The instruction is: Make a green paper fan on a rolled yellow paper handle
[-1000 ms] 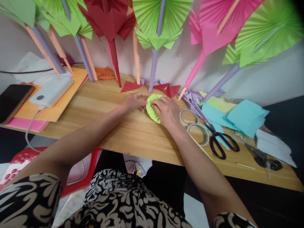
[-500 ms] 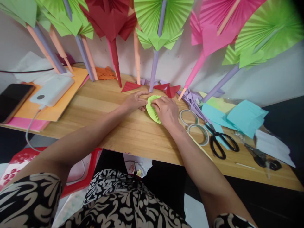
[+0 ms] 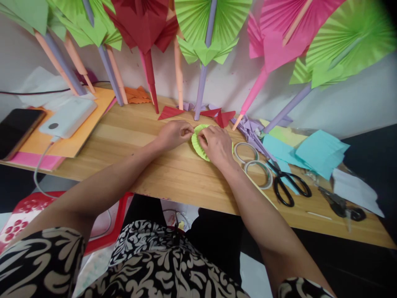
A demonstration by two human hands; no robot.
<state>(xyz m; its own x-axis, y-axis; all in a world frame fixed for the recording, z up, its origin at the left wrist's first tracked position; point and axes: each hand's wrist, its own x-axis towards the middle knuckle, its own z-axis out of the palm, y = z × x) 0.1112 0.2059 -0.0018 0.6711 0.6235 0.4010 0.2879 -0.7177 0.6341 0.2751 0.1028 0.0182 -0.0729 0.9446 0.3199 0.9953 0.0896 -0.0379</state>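
A pleated green paper fan point(image 3: 198, 147) lies flat on the wooden table point(image 3: 161, 169), near its far side. My left hand point(image 3: 173, 134) pinches the fan's left edge with thumb and fingers. My right hand point(image 3: 217, 145) rests on top of the fan and covers most of it, its fingertips meeting the left hand at the fan's upper edge. Only the fan's left rim and a bit of its right side show.
Two tape rings point(image 3: 252, 161) and black scissors point(image 3: 287, 184) lie right of my hands, with blue paper sheets point(image 3: 313, 153) beyond. A white power bank point(image 3: 66, 118) and a phone point(image 3: 15, 130) sit at left. Paper fans on sticks point(image 3: 204, 45) lean against the wall.
My left hand has curled its fingers and lifted slightly onto the fan's upper left edge. The right hand has shifted a little toward it. The fan stays in place.
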